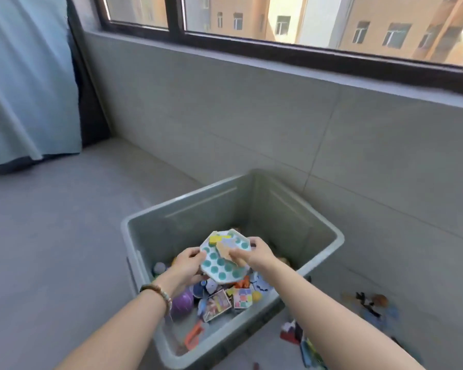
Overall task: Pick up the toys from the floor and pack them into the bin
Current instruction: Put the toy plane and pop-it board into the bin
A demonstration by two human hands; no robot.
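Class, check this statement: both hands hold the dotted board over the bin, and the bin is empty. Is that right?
Not quite. The head view shows the bin is not empty: toys such as a purple ball already lie in it. The rest stands: the left hand and right hand hold the dotted board over the bin.

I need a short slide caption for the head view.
Left hand and right hand hold a dotted board over the toy bin.

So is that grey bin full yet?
Not full. The toys cover only the bottom of the bin; its inner walls stand bare above them.
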